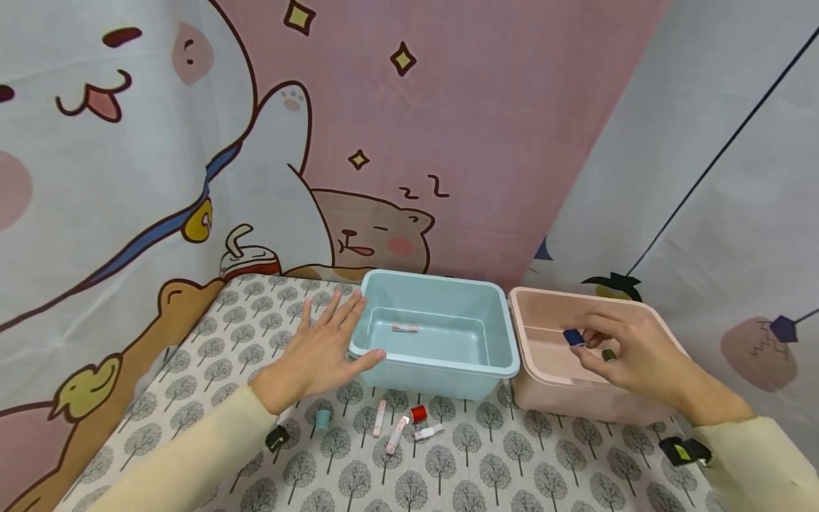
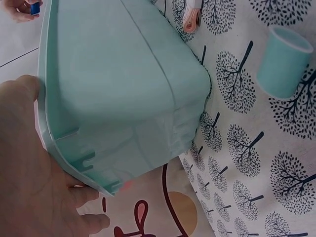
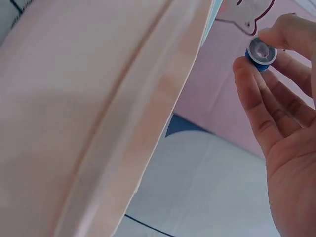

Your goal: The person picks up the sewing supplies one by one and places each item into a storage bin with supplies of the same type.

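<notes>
Between thumb and fingertips, my right hand (image 1: 640,352) pinches a small dark blue thread spool (image 1: 574,338) above the pink bin (image 1: 544,380). The right wrist view shows the spool's hollow white end (image 3: 261,50). Inside that bin lies a dark green spool (image 1: 608,355), partly covered by the hand. My left hand (image 1: 320,355) lies with fingers spread at the left rim of the light blue bin (image 1: 435,373); in the left wrist view its fingers (image 2: 84,195) rest along the rim. A pink-and-white floss bundle (image 1: 404,328) is on the blue bin's floor.
In front of the blue bin, on the tree-print cloth (image 1: 355,480), lie a light blue spool (image 1: 323,419), a red spool (image 1: 419,414) and several floss bundles (image 1: 397,435). The bins stand side by side. A printed curtain (image 1: 499,142) hangs behind them.
</notes>
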Demonstrator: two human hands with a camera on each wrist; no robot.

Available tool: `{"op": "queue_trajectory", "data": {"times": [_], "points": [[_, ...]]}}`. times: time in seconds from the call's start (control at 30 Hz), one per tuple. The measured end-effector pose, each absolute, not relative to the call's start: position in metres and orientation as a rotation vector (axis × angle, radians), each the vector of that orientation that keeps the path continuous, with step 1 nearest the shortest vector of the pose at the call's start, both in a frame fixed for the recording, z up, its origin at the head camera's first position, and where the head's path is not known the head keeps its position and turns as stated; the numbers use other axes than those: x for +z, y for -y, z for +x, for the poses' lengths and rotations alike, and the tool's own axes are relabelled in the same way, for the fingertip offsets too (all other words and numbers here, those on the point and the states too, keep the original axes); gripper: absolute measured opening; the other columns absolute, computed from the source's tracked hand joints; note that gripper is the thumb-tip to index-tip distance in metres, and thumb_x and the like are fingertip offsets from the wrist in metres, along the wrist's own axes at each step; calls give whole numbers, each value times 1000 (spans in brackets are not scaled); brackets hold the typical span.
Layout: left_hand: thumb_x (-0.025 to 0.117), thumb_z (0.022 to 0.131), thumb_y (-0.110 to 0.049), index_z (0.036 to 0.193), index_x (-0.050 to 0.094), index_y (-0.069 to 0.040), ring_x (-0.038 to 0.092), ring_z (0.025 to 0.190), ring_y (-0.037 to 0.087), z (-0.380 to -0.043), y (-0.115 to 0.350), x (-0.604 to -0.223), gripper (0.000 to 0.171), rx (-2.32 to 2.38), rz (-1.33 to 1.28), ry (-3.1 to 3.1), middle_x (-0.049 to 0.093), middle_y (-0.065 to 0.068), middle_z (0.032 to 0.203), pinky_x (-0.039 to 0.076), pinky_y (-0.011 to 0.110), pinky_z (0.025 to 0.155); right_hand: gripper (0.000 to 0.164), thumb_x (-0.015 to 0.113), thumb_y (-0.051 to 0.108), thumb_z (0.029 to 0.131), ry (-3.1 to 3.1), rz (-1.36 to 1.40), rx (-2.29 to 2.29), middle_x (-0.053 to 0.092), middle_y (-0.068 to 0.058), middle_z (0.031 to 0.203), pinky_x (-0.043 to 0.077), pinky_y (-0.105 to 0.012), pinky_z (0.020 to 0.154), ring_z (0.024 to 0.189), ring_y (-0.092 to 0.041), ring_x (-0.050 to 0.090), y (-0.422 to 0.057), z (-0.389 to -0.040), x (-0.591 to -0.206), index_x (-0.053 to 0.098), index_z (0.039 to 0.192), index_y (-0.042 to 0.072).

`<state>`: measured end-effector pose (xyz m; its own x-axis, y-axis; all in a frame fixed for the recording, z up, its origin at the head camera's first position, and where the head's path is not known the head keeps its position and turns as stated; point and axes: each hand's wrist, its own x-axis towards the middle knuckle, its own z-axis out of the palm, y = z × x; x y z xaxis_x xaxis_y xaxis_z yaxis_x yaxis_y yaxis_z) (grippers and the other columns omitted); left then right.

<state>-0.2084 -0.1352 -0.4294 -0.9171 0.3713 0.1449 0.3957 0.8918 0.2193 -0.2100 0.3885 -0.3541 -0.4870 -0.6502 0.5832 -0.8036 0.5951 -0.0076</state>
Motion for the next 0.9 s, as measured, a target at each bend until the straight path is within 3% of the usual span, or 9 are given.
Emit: {"op": "queue_trajectory", "data": {"times": [0.13,0.2,0.37,0.67,0.9], "points": [[44,109,-90,188,13,-16,10,184,41,-208,137,-431,113,-383,-595,2954,10,3,197,-5,82,143,49,100,2,71,2365,1085,358,79,14,94,60,-12,73,78,1,74,-396,-222,-353,87,115,19],[44,108,-90,189,12,-17,10,184,41,-208,137,-431,113,-382,-595,2953,10,3,197,-5,82,143,53,102,1,69,2398,1057,339,77,16,94,59,-12,73,80,2,74,-401,-229,-354,88,117,20],[47,108,-89,189,13,-17,10,184,40,-208,135,-430,113,-392,-595,2952,11,2,197,-5,82,143,48,101,2,77,2543,979,354,77,16,97,60,-11,74,83,4,73,-418,-246,-356,89,119,21],[43,109,-90,188,16,-15,14,184,42,-209,136,-431,113,-387,-603,2945,15,6,198,-3,83,143,39,102,9,85,2781,902,316,83,8,101,65,-27,73,87,-3,75,-436,-274,-360,90,119,21],[40,108,-93,189,12,-18,12,184,40,-209,137,-433,114,-377,-600,2952,11,4,198,-3,82,143,35,102,13,89,2963,801,355,84,5,106,61,-23,71,86,1,69,-446,-293,-367,90,122,13]]}}
